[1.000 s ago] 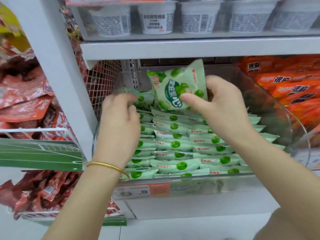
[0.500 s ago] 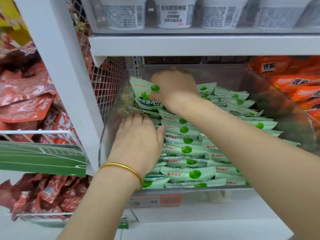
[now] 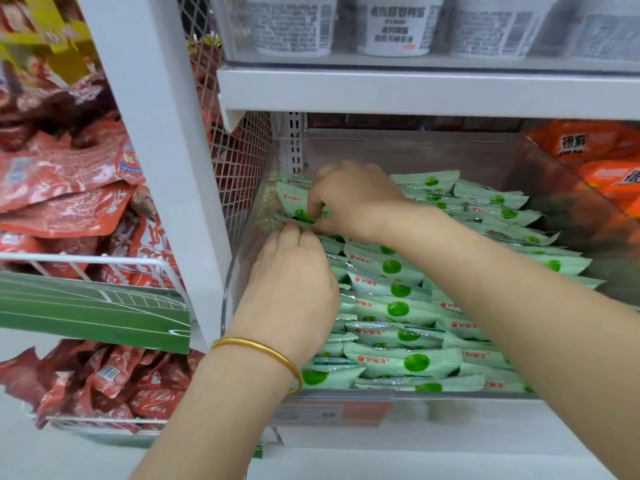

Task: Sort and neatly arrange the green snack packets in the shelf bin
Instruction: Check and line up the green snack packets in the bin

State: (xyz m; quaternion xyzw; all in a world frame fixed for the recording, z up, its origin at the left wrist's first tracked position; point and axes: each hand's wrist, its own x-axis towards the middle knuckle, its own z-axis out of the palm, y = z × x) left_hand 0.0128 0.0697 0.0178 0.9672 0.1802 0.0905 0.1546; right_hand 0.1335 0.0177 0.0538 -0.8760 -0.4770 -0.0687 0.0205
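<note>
A clear plastic shelf bin point(image 3: 408, 147) holds several pale green snack packets point(image 3: 394, 308) lying in overlapping rows. At the bin's back left corner my right hand point(image 3: 353, 199) reaches across and pinches one green packet point(image 3: 294, 204), fingers curled on it. My left hand point(image 3: 291, 285), with a gold bangle on the wrist, lies on the left rows just in front, its fingertips touching the packets below the right hand. The packets under both hands are hidden.
White tubs point(image 3: 398, 26) stand on the shelf above. Orange packets point(image 3: 595, 157) fill the bin to the right. Left of the white upright point(image 3: 156, 133) are wire racks of red packets point(image 3: 65, 188). A price tag point(image 3: 329, 412) hangs on the bin's front.
My right hand has brought the lifted packet down into the back left corner of the bin. My left hand has slid forward along the left rows toward it.
</note>
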